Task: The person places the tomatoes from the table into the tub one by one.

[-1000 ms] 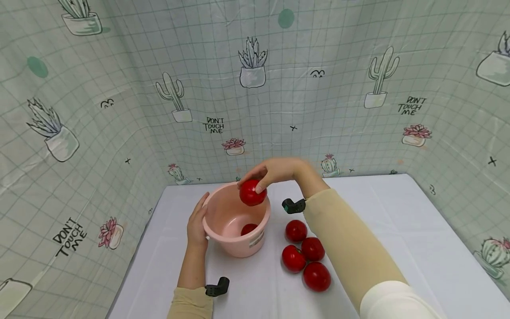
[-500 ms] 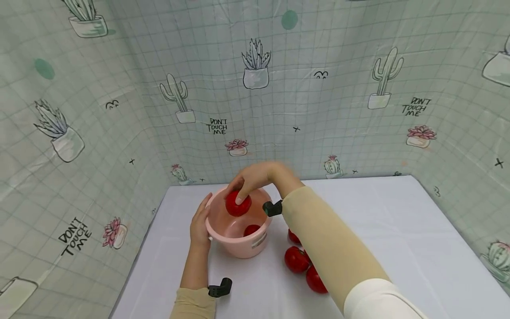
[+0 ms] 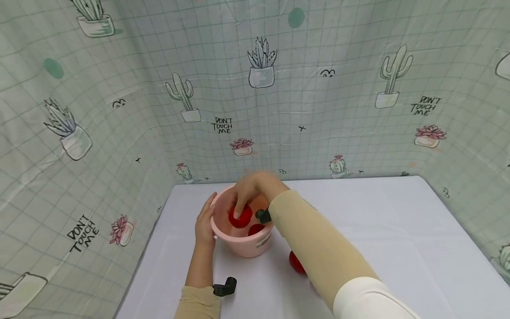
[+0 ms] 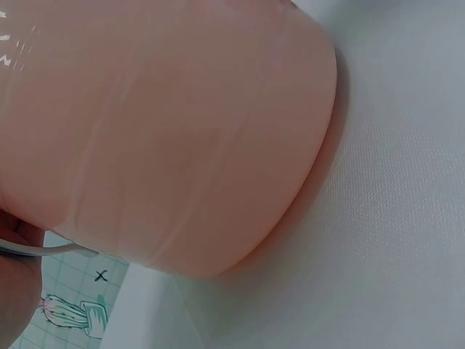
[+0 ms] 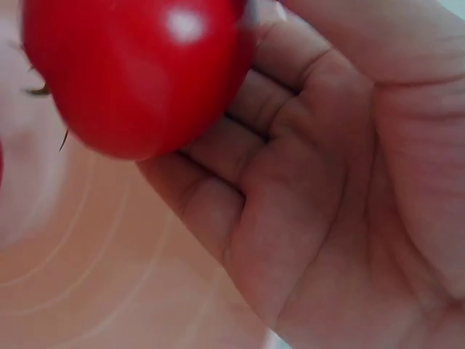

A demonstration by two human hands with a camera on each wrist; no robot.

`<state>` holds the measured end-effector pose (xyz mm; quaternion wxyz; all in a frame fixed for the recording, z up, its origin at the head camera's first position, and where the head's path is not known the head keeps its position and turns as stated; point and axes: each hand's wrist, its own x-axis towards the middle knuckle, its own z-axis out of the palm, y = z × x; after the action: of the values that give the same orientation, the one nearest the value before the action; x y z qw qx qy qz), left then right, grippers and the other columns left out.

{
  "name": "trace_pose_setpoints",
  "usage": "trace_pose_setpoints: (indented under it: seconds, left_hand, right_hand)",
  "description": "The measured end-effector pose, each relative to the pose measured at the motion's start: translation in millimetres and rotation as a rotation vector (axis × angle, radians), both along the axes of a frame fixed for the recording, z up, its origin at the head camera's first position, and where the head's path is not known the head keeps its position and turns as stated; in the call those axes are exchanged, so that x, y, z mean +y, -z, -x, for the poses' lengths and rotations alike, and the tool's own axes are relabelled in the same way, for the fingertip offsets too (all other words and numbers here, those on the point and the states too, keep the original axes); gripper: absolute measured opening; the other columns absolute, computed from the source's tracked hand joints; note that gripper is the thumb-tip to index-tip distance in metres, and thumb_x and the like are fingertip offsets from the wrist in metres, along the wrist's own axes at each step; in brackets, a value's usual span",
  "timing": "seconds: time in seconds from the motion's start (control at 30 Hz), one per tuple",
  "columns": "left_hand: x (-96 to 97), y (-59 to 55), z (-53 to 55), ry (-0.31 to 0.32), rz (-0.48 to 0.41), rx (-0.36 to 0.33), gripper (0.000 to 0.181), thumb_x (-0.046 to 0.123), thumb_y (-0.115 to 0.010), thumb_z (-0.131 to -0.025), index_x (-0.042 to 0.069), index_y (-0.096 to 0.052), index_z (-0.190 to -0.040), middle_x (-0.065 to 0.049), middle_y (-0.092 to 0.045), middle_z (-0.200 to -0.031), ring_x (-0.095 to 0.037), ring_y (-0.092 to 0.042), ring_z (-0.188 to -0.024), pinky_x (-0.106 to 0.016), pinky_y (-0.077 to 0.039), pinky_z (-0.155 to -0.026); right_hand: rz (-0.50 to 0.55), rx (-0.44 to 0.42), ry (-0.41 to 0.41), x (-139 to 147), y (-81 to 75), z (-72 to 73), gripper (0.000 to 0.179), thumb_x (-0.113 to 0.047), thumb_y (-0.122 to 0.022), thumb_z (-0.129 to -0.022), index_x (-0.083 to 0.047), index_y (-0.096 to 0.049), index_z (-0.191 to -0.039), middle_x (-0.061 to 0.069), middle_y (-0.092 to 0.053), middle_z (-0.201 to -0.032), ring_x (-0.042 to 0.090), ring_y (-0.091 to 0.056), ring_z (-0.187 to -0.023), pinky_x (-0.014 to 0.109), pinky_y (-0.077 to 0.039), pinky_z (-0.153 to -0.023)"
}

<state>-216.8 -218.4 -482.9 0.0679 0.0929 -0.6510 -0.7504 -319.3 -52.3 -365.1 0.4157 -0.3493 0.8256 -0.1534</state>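
Observation:
A pink plastic bucket stands upright on the white table. My left hand rests against its left side near the rim, with the fingers lying along the wall. In the left wrist view the bucket wall fills much of the picture, beside a thin pale handle. My right hand reaches down into the bucket and grips a red tomato below the rim. In the right wrist view that tomato sits against the curled fingers. Another tomato lies inside the bucket, partly hidden by the rim.
One more tomato shows on the table beside my right forearm, which hides the area behind it. A grid-patterned cloth with cactus drawings rises along the back and sides of the table.
My right hand has moved left and down with its tomato, from above the bucket's right rim to inside it. The forearm now covers most of the tomatoes on the table. The left hand keeps its place.

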Motion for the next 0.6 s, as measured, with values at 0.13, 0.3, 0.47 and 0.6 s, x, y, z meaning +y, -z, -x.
trace_pose_setpoints:
  seconds: [0.13, 0.3, 0.47, 0.6]
  left_hand:
    - [0.5, 2.7, 0.8, 0.003, 0.016, 0.004, 0.044, 0.028, -0.037, -0.103, 0.032, -0.049, -0.146, 0.007, -0.040, -0.157, -0.018, -0.029, -0.149, -0.046, -0.028, -0.121]
    - [1.3, 3.6, 0.1, -0.010, 0.046, 0.021, 0.045, 0.028, -0.035, -0.103, 0.031, -0.051, -0.145, 0.007, -0.042, -0.156, -0.019, -0.031, -0.148, -0.047, -0.027, -0.122]
    - [0.8, 3.0, -0.8, -0.024, 0.064, 0.030, 0.044, 0.029, -0.036, -0.103, 0.032, -0.052, -0.143, 0.009, -0.044, -0.154, -0.016, -0.033, -0.147, -0.046, -0.027, -0.122]
    - [-1.0, 3.3, -0.7, -0.018, 0.069, 0.034, 0.044, 0.029, -0.036, -0.103, 0.031, -0.051, -0.145, 0.008, -0.043, -0.155, -0.017, -0.031, -0.148, -0.046, -0.025, -0.123]
  right_hand:
    - [-0.010, -0.144, 0.081, -2, 10.0, 1.6, 0.043, -0.034, -0.083, -0.078, -0.022, -0.067, -0.116, -0.002, -0.063, -0.119, 0.021, -0.053, -0.117, 0.037, -0.056, -0.094]
    - [-0.001, -0.194, 0.117, -2, 19.3, 1.9, 0.049, -0.029, -0.085, -0.076, -0.017, -0.064, -0.119, -0.001, -0.063, -0.119, 0.021, -0.054, -0.117, 0.040, -0.055, -0.097]
    - [-0.018, -0.218, 0.122, -2, 22.0, 0.8, 0.048, -0.026, -0.084, -0.078, -0.015, -0.064, -0.120, -0.001, -0.063, -0.119, 0.021, -0.055, -0.118, 0.041, -0.053, -0.100]
    - [-0.012, -0.254, 0.103, -3, 21.9, -0.3, 0.036, -0.022, -0.079, -0.083, -0.012, -0.069, -0.116, 0.002, -0.065, -0.117, 0.024, -0.056, -0.118, 0.043, -0.049, -0.106]
